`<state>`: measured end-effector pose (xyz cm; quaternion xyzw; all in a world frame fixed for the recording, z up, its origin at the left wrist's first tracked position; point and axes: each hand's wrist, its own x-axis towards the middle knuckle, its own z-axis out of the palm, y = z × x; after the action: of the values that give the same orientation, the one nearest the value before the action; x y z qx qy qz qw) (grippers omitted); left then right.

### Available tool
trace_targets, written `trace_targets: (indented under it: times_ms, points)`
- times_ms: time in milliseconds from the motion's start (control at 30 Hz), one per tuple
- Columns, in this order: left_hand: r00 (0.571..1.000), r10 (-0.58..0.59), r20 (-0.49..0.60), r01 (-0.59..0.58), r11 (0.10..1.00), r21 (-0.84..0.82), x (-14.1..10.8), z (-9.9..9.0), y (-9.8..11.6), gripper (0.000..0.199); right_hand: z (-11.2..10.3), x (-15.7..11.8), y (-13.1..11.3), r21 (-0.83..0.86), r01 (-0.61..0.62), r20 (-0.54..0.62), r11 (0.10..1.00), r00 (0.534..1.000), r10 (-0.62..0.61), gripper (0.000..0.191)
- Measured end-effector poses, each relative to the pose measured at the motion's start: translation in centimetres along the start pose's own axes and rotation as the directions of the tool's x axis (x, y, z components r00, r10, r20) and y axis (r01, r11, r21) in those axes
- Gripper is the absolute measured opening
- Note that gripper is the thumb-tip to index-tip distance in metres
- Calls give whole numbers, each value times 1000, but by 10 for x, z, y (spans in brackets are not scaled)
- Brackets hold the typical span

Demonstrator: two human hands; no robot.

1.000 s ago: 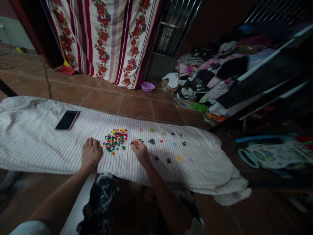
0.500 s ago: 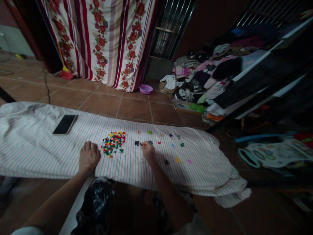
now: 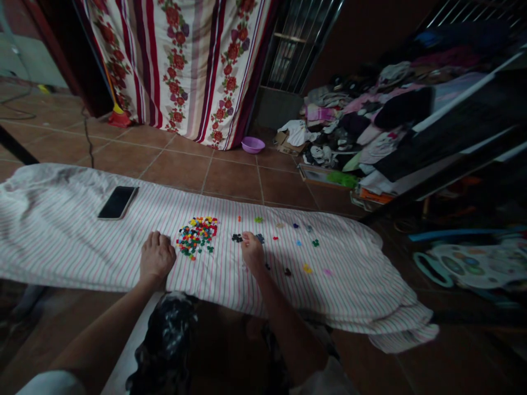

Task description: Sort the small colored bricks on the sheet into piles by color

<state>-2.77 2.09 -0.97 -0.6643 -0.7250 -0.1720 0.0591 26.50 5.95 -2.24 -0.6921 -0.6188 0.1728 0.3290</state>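
My left hand (image 3: 157, 255) rests palm down on the striped cloth (image 3: 123, 263), its fingers laid out and holding nothing. Just right of it lies a heap of small multicoloured beads or pieces (image 3: 197, 237), too small to name surely. My right hand (image 3: 252, 250) is pinched beside a little group of black pieces (image 3: 237, 237); whether a piece is between the fingertips is hidden. Close behind that hand sit grey-blue pieces (image 3: 260, 238). Further right are small colour groups, among them yellow pieces (image 3: 307, 268), dark green pieces (image 3: 315, 243) and pink pieces (image 3: 327, 272).
A phone (image 3: 117, 202) lies on the cloth at the left. Beyond the table edge, a purple basin (image 3: 252, 145) stands on the tiled floor before a flowered curtain (image 3: 197, 71). Clothes (image 3: 354, 120) are piled at the back right, behind a dark slanting bar.
The small black piece seen at my right fingertips is no longer distinct, and the black group looks slightly larger. My left hand stays resting. The whole view has shifted a little.
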Motion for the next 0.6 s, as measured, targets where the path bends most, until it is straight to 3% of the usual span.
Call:
trace_targets:
  times_ms: [333,600]
  points:
    - [1000,6,-8,-6,1000,-14,1,5,-4,26,4,-2,7,72,-2,-18,997,1000,3,40]
    - [1000,-15,-10,15,1000,4,1,5,-2,25,3,-5,-2,68,159,-96,985,984,-152,36]
